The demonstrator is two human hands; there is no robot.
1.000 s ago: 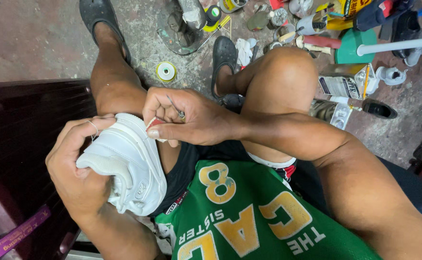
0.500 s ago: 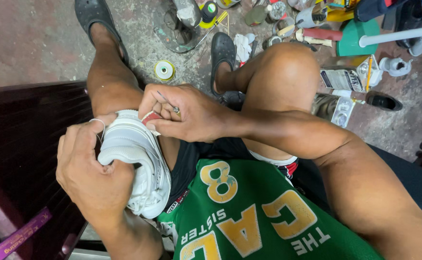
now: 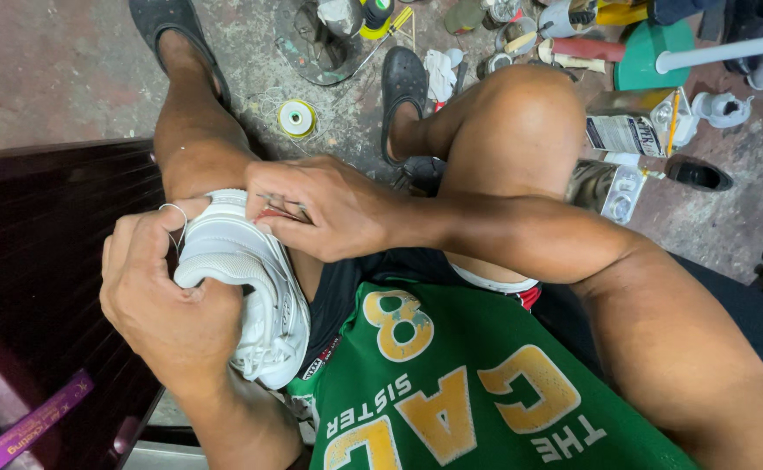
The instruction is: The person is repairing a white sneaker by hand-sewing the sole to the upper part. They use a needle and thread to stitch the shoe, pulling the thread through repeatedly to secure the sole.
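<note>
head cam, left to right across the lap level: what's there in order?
dark wooden furniture → left hand → white sneaker → right hand → raised knee → metal tin

Single head camera, steeply downward, close over lap, perhaps tilted.
</note>
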